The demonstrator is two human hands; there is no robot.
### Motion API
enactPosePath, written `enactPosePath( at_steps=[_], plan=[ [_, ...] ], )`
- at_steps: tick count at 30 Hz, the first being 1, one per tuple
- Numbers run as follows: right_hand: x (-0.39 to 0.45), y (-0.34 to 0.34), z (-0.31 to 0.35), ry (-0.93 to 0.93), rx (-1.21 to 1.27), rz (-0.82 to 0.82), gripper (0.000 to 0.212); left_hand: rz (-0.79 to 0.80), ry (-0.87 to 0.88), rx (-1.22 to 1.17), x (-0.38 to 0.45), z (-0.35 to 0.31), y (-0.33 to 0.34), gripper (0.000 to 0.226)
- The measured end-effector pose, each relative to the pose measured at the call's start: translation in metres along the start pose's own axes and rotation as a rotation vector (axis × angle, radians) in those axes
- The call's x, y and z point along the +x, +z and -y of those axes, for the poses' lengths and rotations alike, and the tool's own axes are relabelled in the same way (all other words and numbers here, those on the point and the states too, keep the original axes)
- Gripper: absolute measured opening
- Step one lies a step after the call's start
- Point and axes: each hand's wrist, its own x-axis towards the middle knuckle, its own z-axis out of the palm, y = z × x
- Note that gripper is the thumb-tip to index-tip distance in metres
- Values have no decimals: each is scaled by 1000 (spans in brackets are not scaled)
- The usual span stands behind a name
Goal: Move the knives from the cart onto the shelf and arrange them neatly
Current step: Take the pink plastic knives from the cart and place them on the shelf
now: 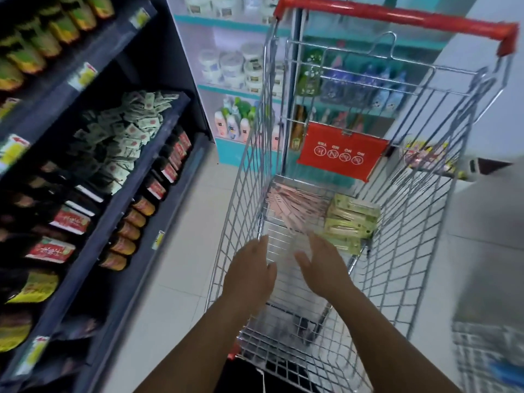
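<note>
Both hands, left (251, 275) and right (321, 268), reach empty with fingers spread into the cart (419, 211), likely to gather packaged knives (351, 222) lying at its far end; shelf (119, 177) waits on the left.

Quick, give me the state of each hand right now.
Left hand: open, fingers straight, holding nothing, reaching into the cart.
Right hand: open, holding nothing, just short of the green packs.
</note>
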Motion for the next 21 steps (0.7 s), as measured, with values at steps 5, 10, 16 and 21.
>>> enactPosePath(
  at_steps=[5, 10, 16, 21],
  plan=[
    [35, 0, -17, 74, 15, -35, 58, 107, 17, 10, 47, -6, 13, 63],
    [80, 10, -23, 180, 18, -91, 53, 176, 58, 64, 101, 0, 23, 65],
    [130, 41, -37, 257, 1, -54, 55, 263, 77, 108, 163, 18, 47, 66],
    [169, 62, -63, 259, -52, 25, 55, 279, 38, 124, 199, 27, 82, 66]
  ],
)
